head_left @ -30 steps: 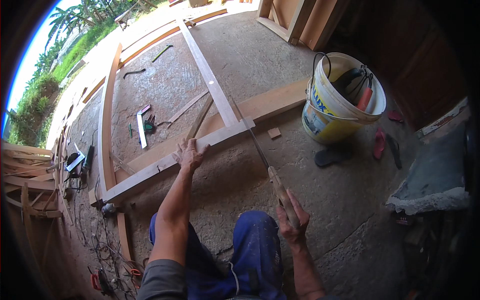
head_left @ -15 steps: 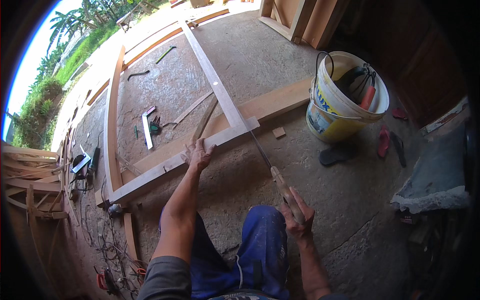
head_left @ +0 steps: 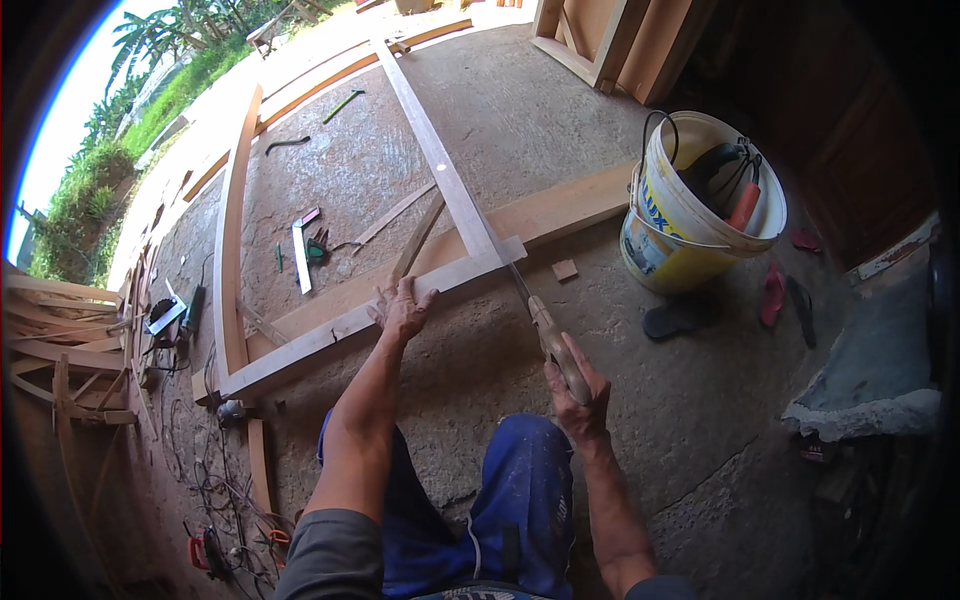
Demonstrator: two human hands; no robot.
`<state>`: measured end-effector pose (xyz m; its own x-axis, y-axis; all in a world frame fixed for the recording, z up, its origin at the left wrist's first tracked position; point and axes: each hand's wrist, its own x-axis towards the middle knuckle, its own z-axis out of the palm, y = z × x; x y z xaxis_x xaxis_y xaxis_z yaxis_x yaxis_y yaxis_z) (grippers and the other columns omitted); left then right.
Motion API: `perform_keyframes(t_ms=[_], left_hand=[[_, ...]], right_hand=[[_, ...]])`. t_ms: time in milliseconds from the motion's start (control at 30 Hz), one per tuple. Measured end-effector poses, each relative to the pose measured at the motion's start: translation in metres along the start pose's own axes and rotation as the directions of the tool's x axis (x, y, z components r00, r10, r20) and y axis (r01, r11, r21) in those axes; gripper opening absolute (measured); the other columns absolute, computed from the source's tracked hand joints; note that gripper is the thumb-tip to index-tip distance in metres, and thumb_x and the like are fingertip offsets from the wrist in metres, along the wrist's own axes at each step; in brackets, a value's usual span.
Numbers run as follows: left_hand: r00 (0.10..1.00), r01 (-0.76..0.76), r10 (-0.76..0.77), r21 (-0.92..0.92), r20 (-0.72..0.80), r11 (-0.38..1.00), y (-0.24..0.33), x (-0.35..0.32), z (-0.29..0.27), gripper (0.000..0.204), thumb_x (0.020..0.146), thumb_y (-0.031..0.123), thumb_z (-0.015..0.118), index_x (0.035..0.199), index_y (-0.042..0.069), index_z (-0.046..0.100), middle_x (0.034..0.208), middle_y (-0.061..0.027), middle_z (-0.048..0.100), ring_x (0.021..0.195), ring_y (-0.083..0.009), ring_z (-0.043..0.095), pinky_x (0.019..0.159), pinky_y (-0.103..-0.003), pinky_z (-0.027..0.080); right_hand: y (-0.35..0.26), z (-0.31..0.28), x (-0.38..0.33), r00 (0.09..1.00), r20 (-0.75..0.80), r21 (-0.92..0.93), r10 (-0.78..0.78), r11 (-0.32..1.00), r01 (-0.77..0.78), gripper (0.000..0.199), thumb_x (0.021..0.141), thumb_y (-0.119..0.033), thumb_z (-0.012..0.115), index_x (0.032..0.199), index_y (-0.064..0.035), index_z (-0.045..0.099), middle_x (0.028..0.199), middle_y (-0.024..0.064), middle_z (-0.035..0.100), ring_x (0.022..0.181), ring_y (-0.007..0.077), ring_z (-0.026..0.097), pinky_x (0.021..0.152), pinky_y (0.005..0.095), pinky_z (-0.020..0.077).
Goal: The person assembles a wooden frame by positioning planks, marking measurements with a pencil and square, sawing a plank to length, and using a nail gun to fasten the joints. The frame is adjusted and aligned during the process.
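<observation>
In the head view, the right hand (head_left: 580,395) held a saw (head_left: 546,336) by its handle, the fingers closed around the grip. The saw slanted away from the person, its blade meeting the rail (head_left: 310,342) near that board's right end, just beside the foot of a long post (head_left: 432,150). How deep the teeth sat could not be told.

The left hand (head_left: 404,312) rested on the rail, left of the blade, with its fingers spread and the thumb apart; whether they gripped the wood could not be told. A stick (head_left: 418,236) slanted up from just beyond that hand.

The rail's left end met a second post (head_left: 233,235). A wide plank (head_left: 575,208) ran under the frame and out to the right, toward a bucket (head_left: 655,258) of tools. A small block (head_left: 566,270) lay on the floor (head_left: 650,420) near the saw.

Between the posts lay a square (head_left: 302,262), a thin strip (head_left: 396,216) and a curved bar (head_left: 288,143). Tangled cords (head_left: 225,500) lay at lower left, below scrap wood (head_left: 70,352). A dark sandal (head_left: 680,318) was beside the bucket, with a pink sandal (head_left: 772,296) farther right.
</observation>
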<state>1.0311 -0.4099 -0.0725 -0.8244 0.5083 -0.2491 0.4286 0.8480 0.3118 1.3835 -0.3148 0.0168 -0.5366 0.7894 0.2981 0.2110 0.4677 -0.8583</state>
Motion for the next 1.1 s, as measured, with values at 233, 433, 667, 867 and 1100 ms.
perform_keyframes(t_ms=[233,433,667,867,1100], left_hand=[[0.999,0.041,-0.041,0.015,0.029,0.999,-0.013,-0.009,0.002,0.078,0.091,0.073,0.058,0.152,0.025,0.047,0.170,-0.0140,0.022,0.157,-0.0476,0.008,0.120,-0.072,0.004],[0.999,0.004,-0.005,0.018,0.045,1.000,0.015,0.000,-0.004,0.079,0.091,0.073,0.058,0.152,0.025,0.047,0.171,-0.0132,0.022,0.157,-0.0477,0.008,0.120,-0.072,0.006],[0.997,0.065,-0.066,0.025,0.038,0.998,-0.025,-0.008,0.003,0.080,0.090,0.074,0.058,0.153,0.025,0.046,0.171,-0.0134,0.021,0.158,-0.0454,0.007,0.121,-0.070,0.006],[0.998,0.047,-0.049,0.036,0.050,0.998,-0.002,-0.008,0.002,0.079,0.090,0.073,0.059,0.152,0.025,0.047,0.171,-0.0141,0.021,0.158,-0.0461,0.007,0.121,-0.070,0.005],[0.999,0.043,-0.043,0.006,0.017,0.999,-0.024,-0.006,0.000,0.078,0.091,0.072,0.059,0.151,0.025,0.047,0.170,-0.0143,0.023,0.157,-0.0476,0.008,0.120,-0.071,0.004]], right_hand=[[-0.008,-0.075,-0.114,0.993,0.116,-0.115,-0.002,0.993,0.015,0.043,0.094,-0.022,0.067,0.130,0.0004,0.068,0.116,0.0278,0.071,0.095,0.0408,0.076,0.075,0.0423,0.0622],[0.017,0.043,0.062,0.999,-0.019,0.026,-0.034,0.999,0.035,0.043,0.095,-0.016,0.068,0.133,0.0036,0.062,0.116,0.0282,0.071,0.097,0.0404,0.074,0.079,0.0415,0.0593],[0.004,-0.060,-0.101,0.975,0.213,-0.180,-0.069,0.978,0.109,0.046,0.095,-0.019,0.066,0.138,-0.0033,0.063,0.126,0.0251,0.069,0.094,0.0390,0.076,0.072,0.0405,0.0623],[0.029,0.032,-0.002,0.989,0.082,-0.158,-0.126,0.978,0.138,0.047,0.092,-0.013,0.069,0.135,0.0022,0.061,0.121,0.0274,0.069,0.091,0.0409,0.075,0.072,0.0409,0.0607],[0.022,0.016,-0.031,0.992,0.123,-0.017,-0.034,0.999,0.036,0.046,0.093,-0.010,0.061,0.138,-0.0009,0.060,0.126,0.0245,0.069,0.105,0.0392,0.073,0.085,0.0443,0.0586]])
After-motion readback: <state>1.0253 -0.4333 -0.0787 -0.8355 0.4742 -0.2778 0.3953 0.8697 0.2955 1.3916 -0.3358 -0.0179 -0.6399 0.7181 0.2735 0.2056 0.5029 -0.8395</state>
